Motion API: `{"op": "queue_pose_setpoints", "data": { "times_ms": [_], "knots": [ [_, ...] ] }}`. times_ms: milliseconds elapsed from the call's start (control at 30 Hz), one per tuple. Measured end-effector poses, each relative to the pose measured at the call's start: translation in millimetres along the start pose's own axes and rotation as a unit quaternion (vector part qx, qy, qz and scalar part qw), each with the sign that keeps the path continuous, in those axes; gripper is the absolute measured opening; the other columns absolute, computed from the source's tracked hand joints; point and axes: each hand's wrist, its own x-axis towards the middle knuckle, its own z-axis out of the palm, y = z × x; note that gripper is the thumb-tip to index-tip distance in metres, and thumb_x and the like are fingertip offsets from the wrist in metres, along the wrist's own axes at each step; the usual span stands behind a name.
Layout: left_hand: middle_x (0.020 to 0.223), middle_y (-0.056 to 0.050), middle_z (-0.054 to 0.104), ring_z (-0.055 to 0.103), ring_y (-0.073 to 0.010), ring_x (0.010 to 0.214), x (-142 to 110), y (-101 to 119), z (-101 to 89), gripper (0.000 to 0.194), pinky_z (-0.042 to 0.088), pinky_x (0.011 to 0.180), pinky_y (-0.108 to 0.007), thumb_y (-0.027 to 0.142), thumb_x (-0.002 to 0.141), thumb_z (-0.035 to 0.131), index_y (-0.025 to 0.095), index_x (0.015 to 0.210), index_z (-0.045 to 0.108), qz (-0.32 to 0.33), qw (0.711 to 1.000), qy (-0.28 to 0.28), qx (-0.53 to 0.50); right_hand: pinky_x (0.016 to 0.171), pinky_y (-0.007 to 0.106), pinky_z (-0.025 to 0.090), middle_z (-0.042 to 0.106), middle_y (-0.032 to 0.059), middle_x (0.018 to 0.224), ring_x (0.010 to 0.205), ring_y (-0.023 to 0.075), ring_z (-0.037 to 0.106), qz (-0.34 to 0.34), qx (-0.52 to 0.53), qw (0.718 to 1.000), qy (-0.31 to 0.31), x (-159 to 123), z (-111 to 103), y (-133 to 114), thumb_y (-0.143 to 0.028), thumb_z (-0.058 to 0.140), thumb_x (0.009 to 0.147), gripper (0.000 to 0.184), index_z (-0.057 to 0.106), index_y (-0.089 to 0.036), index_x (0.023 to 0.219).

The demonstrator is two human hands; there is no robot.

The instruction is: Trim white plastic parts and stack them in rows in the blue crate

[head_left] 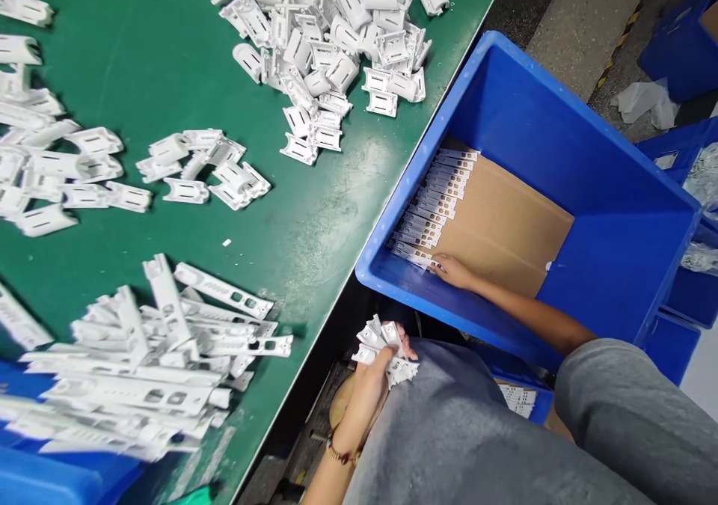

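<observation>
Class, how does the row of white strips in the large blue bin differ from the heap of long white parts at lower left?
The row is orderly; the heap is jumbled, pieces crossing. The row rests on cardboard; the heap spreads over the green table. The right hand is at the row, not the heap. Both are white and show openings.

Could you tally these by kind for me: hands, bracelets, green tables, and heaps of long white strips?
Hands (left hand, right hand): 2
Bracelet: 1
Green table: 1
Heap of long white strips: 1, strips too overlapped to count singly
Total: 5
</observation>
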Motion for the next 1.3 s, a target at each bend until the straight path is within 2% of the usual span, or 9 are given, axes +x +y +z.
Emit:
{"op": "queue_pose_setpoints", "data": {
  "times_ms": [200,433,600,800,967,1067,1167,1233,1300],
  "knots": [
    [0.066,0.002,0.062,0.061,-0.0130,0.060,-5,0,-6.7,0.024,0.049,0.060,-0.024,0.025,0.062,0.072,0.017,0.083,0.063,-0.009,1.000,0.013,-0.018,0.087,0.036,0.046,0.062,0.0072,0.088,0.088,0.0225,0.057,-0.003,0.013,1.000,0.011,18,-5,-3,-0.024,0.046,0.097,0.018,0.059,-0.020,0.086],
    [0.074,0.000,0.067,0.065,-0.0162,0.067,-2,-9,-9.2,0.031,0.053,0.066,-0.028,0.026,0.066,0.075,0.016,0.094,0.065,0.026,0.999,0.011,-0.014,0.094,0.038,0.045,0.061,0.0071,0.095,0.099,0.0223,0.057,0.014,0.062,0.997,0.034,-2,-19,10,-0.035,0.038,0.101,0.029,0.062,-0.020,0.095],
    [0.081,-0.002,0.074,0.072,-0.0191,0.076,3,-13,-5.6,0.046,0.056,0.078,-0.031,0.032,0.064,0.084,0.016,0.102,0.063,0.019,0.999,0.027,-0.003,0.087,0.031,0.048,0.062,0.0053,0.102,0.095,0.0180,0.059,0.017,0.096,0.994,0.038,-32,-26,15,-0.035,0.038,0.100,0.030,0.052,-0.019,0.120],
    [0.090,-0.011,0.078,0.076,-0.0270,0.084,-1,-10,7.4,0.057,0.057,0.090,-0.040,0.033,0.054,0.091,0.011,0.099,0.065,-0.030,0.998,0.059,-0.021,0.073,0.027,0.045,0.063,0.0029,0.082,0.075,0.0163,0.057,0.083,-0.007,0.996,0.023,-62,-15,21,-0.019,0.050,0.092,0.010,0.059,-0.017,0.093],
    [0.090,-0.012,0.079,0.076,-0.0264,0.085,-4,-9,11.9,0.054,0.058,0.091,-0.040,0.031,0.055,0.092,0.009,0.098,0.070,-0.026,0.997,0.067,-0.027,0.082,0.033,0.043,0.062,0.0107,0.100,0.091,0.0225,0.056,0.089,-0.056,0.994,0.027,-59,-14,15,-0.019,0.058,0.090,0.006,0.063,-0.017,0.088],
    [0.090,-0.013,0.079,0.076,-0.0257,0.084,-7,-8,11.9,0.054,0.058,0.091,-0.039,0.031,0.055,0.092,0.009,0.100,0.071,-0.025,0.997,0.067,-0.022,0.090,0.040,0.040,0.059,0.0163,0.112,0.105,0.0304,0.052,0.085,-0.134,0.986,0.044,-53,-26,-1,-0.019,0.066,0.086,0.011,0.065,-0.017,0.097],
    [0.091,-0.014,0.079,0.076,-0.0268,0.086,-11,-5,13.4,0.055,0.059,0.088,-0.038,0.032,0.054,0.092,0.009,0.101,0.073,-0.034,0.997,0.073,-0.016,0.093,0.044,0.036,0.059,0.0162,0.116,0.109,0.0325,0.050,0.076,-0.161,0.978,0.109,-55,-47,-36,-0.030,0.065,0.090,0.022,0.065,-0.017,0.108],
    [0.092,-0.014,0.079,0.076,-0.0274,0.087,-15,-3,16.3,0.054,0.059,0.085,-0.037,0.034,0.056,0.091,0.010,0.102,0.073,-0.036,0.997,0.069,-0.003,0.094,0.044,0.036,0.063,0.0112,0.108,0.106,0.0294,0.053,0.055,-0.083,0.982,0.160,-65,-64,-73,-0.038,0.054,0.097,0.023,0.067,-0.021,0.105],
    [0.091,-0.012,0.079,0.075,-0.0274,0.086,-19,-3,21.0,0.051,0.059,0.082,-0.036,0.037,0.060,0.089,0.011,0.101,0.074,-0.019,0.998,0.058,0.028,0.093,0.042,0.038,0.064,0.0069,0.101,0.102,0.0254,0.056,-0.021,0.030,0.987,0.159,-82,-79,-115,-0.044,0.047,0.100,0.030,0.070,-0.026,0.105]
  ]
}}
